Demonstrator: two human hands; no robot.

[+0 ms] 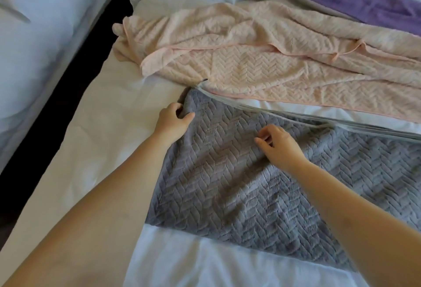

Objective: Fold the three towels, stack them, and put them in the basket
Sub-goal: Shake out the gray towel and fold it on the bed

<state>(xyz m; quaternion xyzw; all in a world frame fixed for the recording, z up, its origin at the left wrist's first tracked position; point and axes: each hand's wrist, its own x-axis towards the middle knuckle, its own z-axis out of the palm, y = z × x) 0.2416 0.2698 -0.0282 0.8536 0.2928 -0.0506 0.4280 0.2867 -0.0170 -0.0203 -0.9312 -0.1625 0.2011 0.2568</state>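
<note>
I note the grey towel (239,184) lying flat across the bed sheet (109,127); my left hand (174,120) pinches its far-left corner. My right hand (279,144) rests on it, fingers loose, gripping nothing; the pink towel (262,59) lies rumpled beyond.

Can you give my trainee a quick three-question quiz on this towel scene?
1. True or false: the left hand grips the grey towel at its far corner.
2. Which towel lies crumpled behind the grey one? A pink B purple C white
3. Fill in: the right hand is over the ___ towel.

Key: 1 true. 2 A, the pink towel. 3 grey.
</note>
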